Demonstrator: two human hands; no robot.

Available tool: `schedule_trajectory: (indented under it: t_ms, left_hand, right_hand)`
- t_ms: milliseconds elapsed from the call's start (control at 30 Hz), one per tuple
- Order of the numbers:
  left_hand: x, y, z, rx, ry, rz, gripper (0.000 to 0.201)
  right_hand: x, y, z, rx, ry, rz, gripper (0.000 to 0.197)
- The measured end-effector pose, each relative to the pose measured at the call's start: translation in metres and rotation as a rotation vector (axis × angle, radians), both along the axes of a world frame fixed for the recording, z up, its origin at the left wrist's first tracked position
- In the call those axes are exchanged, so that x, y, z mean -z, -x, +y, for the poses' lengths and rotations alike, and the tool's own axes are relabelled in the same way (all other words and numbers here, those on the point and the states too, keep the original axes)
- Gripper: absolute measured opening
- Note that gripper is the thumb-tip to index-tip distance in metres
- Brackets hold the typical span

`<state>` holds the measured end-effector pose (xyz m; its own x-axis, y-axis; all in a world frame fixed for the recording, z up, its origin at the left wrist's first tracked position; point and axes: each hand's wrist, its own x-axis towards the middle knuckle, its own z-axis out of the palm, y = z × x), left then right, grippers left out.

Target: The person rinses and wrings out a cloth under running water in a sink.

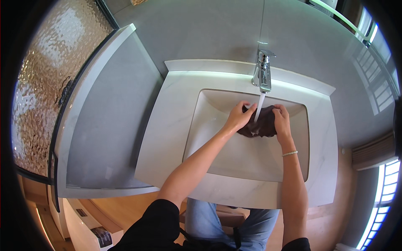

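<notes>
Both my hands hold a dark brown cloth [264,125] spread under a running stream of water [260,106]. My left hand [240,117] grips its left side, fingers closed on the edge. On the right side, my right hand [282,119] pinches the cloth's upper right edge; a pale bracelet circles that wrist. Water falls from the chrome faucet [264,73] onto the middle of the cloth. Beneath lies the white rectangular sink [209,146], with the cloth held over its far part. What the cloth is exactly cannot be made out.
A white marbled countertop [161,138] surrounds the sink, with a low raised edge [209,65] along the grey wall. To the left stands a grey partition [109,113] beside a textured glass panel [46,83]. A barred window [381,201] is at the lower right.
</notes>
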<state>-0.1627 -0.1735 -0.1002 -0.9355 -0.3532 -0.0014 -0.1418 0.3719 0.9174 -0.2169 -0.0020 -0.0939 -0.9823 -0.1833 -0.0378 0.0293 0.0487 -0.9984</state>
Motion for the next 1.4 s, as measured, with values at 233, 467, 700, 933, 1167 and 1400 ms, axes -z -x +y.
schedule_trajectory:
  t_ms: [233, 467, 700, 933, 1167, 1400]
  left_hand:
    - [-0.045, -0.008, -0.006, 0.411, 0.242, -0.611, 0.072]
    - [0.007, -0.014, -0.023, 0.14, 0.792, 0.132, 0.044]
    - [-0.02, -0.007, -0.021, 0.167, 0.13, 0.119, 0.037]
    - [-0.029, -0.011, -0.033, 0.299, 0.315, -0.033, 0.039]
    - [-0.005, -0.001, -0.022, 0.264, 0.123, -0.098, 0.038]
    - [-0.012, 0.001, -0.013, 0.135, -0.619, -0.355, 0.036]
  right_hand:
    - [0.001, 0.003, -0.004, 0.023, -0.228, 0.325, 0.027]
    - [-0.02, -0.008, -0.003, -0.012, -0.487, 0.25, 0.036]
    - [-0.028, -0.013, 0.011, -0.129, -0.684, 0.324, 0.046]
    - [-0.009, 0.0, 0.011, -0.041, -0.554, 0.418, 0.04]
    - [-0.008, -0.003, -0.002, -0.092, -0.251, 0.031, 0.034]
    - [-0.035, -0.031, -0.019, -0.525, -0.067, -0.264, 0.027]
